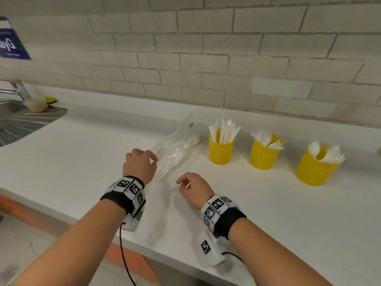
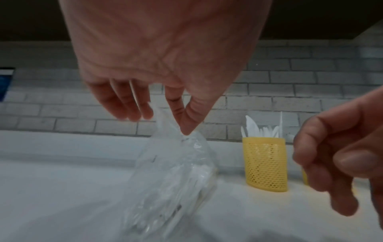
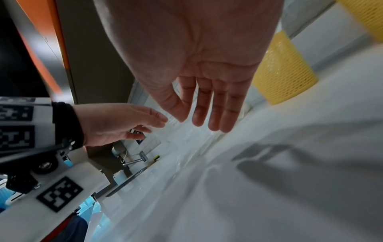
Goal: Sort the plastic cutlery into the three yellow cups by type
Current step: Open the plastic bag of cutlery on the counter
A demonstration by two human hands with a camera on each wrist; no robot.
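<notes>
A clear plastic bag (image 1: 179,145) with white cutlery inside lies on the white counter (image 1: 268,203), left of three yellow mesh cups. The left cup (image 1: 221,150) holds knives, the middle cup (image 1: 265,154) forks, the right cup (image 1: 315,170) spoons. My left hand (image 1: 153,158) pinches the bag's near end; in the left wrist view thumb and forefinger (image 2: 185,133) close on the crumpled bag (image 2: 176,172), with the knife cup (image 2: 266,163) behind. My right hand (image 1: 182,182) hovers just right of it, relaxed and holding nothing, its fingers (image 3: 215,114) nearly straight in the right wrist view.
A steel sink (image 1: 24,120) with a yellow sponge (image 1: 50,100) sits at the far left. A tiled wall (image 1: 206,58) runs behind the cups. The counter's front edge (image 1: 144,242) passes under my wrists.
</notes>
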